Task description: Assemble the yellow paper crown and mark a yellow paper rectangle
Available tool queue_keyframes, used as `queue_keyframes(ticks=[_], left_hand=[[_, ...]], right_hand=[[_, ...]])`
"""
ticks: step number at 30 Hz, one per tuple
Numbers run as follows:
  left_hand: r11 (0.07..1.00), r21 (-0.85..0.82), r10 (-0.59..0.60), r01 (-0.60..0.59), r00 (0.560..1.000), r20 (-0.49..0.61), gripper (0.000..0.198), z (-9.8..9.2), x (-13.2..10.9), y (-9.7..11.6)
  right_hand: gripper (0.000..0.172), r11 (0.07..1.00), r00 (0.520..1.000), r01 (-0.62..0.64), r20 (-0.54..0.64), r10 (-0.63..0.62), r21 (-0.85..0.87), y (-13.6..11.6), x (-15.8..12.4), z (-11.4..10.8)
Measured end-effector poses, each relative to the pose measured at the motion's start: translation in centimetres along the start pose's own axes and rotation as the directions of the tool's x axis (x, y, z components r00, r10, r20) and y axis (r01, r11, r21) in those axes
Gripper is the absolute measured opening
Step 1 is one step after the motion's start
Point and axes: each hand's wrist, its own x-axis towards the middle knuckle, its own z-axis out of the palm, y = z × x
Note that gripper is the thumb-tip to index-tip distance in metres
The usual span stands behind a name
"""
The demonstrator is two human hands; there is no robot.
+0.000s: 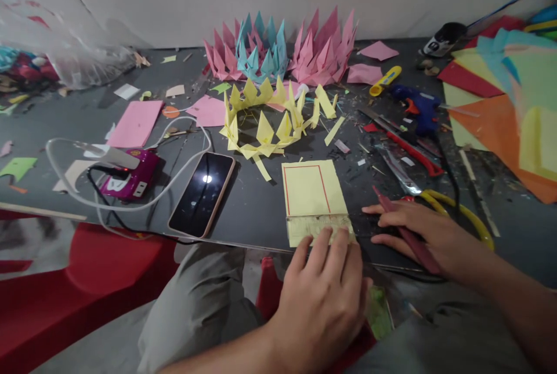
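Observation:
A yellow paper sheet with red lines drawn on it lies near the table's front edge. Across its lower part rests a clear ruler. My left hand has its fingers stretched out flat over the ruler and the sheet's lower end; its thumb is mostly hidden. To the right of the paper, my right hand is closed around a red pen, whose tip points up and left, off the sheet. Yellow-handled scissors lie beside and partly behind this hand.
Behind the sheet stands a yellow paper crown, with pink crowns and a blue one further back. A phone and a purple power adapter with cables lie left. A glue gun and red-handled cutter lie right.

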Motion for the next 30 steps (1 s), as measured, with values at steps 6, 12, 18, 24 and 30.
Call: queue_keyframes(ticks=[6, 12, 18, 24, 30], left_hand=[[0.996, 0.072, -0.057, 0.05, 0.995, 0.087, 0.042, 0.9, -0.6, -0.2], [0.995, 0.078, -0.066, 0.057, 0.989, 0.129, 0.042, 0.9, -0.6, -0.3], [0.995, 0.089, -0.066, 0.054, 0.988, 0.137, 0.04, 1.1, -0.5, -0.2], [0.994, 0.093, -0.068, 0.055, 0.987, 0.144, 0.039, 1.1, -0.5, -0.1], [0.992, 0.113, -0.063, 0.048, 0.989, 0.133, 0.037, 1.1, -0.5, 0.0]], right_hand=[[0.011, 0.999, 0.999, 0.04, -0.025, -0.04, -0.021, -0.5, 0.6, 0.0], [0.013, 1.0, 1.0, 0.021, 0.002, -0.021, -0.023, -0.5, 0.6, -0.2], [0.015, 1.0, 1.0, 0.008, 0.004, -0.008, -0.03, -0.4, 0.6, -0.1], [0.024, 0.999, 0.999, -0.032, 0.025, 0.032, 0.009, -0.6, 0.6, -0.5], [0.031, 0.916, 0.96, -0.264, -0.009, 0.279, 0.302, -2.8, 3.3, -1.2]])
